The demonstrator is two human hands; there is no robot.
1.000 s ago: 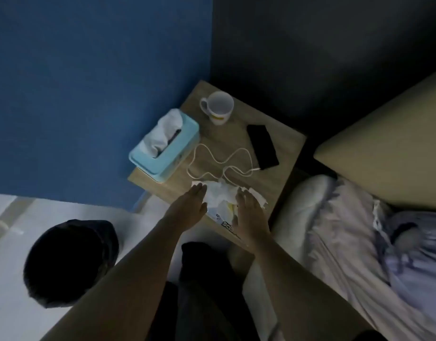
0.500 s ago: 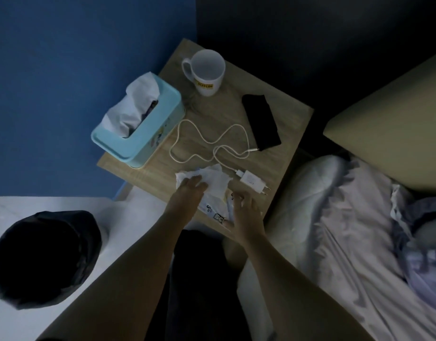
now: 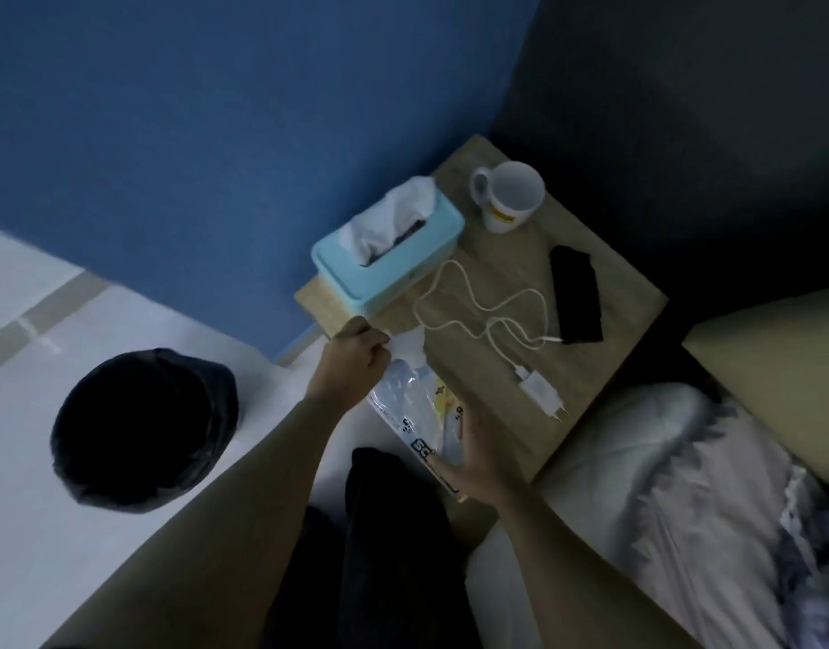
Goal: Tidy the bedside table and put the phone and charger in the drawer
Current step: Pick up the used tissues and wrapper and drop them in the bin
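Note:
A black phone (image 3: 576, 295) lies on the wooden bedside table (image 3: 618, 292), plugged into a white charger cable (image 3: 473, 302) that ends in a white plug (image 3: 541, 391) near the table's front edge. My left hand (image 3: 354, 358) is closed on a crumpled white tissue (image 3: 410, 346) at the table's front left corner. My right hand (image 3: 471, 456) holds a clear plastic wrapper (image 3: 417, 409) with printed labels at the front edge. The drawer is not visible.
A light blue tissue box (image 3: 394, 255) and a white mug (image 3: 508, 196) stand at the back of the table. A black-lined bin (image 3: 146, 421) sits on the white floor to the left. A bed with pillow (image 3: 660, 442) borders the right.
Both hands went from lying flat on the tissue and wrapper to gripping them. The left hand has pulled the tissue toward the table's left corner, uncovering the charger plug.

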